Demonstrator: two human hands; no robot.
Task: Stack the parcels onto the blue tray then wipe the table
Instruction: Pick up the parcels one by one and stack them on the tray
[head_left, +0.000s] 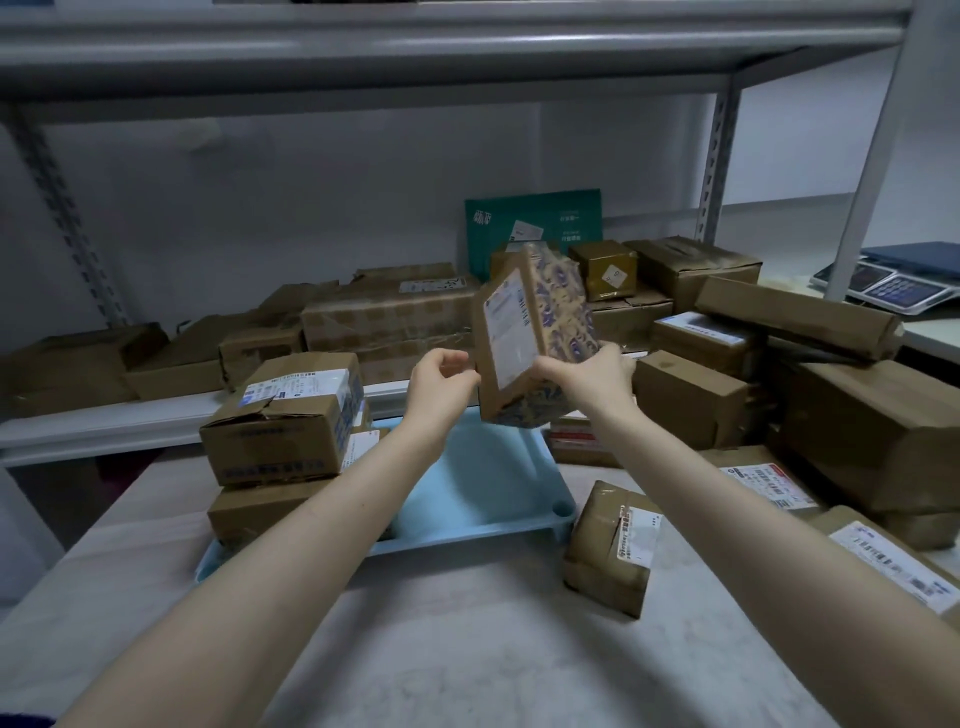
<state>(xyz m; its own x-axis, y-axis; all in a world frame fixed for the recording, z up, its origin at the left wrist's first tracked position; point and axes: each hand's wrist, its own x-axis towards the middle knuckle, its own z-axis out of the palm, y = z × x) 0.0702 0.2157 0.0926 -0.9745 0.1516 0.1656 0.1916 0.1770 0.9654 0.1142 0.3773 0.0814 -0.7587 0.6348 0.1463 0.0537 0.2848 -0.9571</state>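
A patterned parcel (550, 332) with a white label hangs tilted above the far end of the blue tray (483, 499). My right hand (587, 379) grips its lower right side. My left hand (441, 379) is at its lower left edge, fingers curled and touching it. On the tray's left part sits a stack of brown parcels, a labelled box (285, 421) on top of a flatter one (260, 509). A small taped parcel (613, 551) lies on the table just right of the tray.
More brown parcels (872, 431) crowd the table's right side and the low shelf (104, 421) behind. A green envelope (535, 228) leans on the back wall. A weighing scale (893, 280) sits far right. A shelf board (415, 47) runs overhead.
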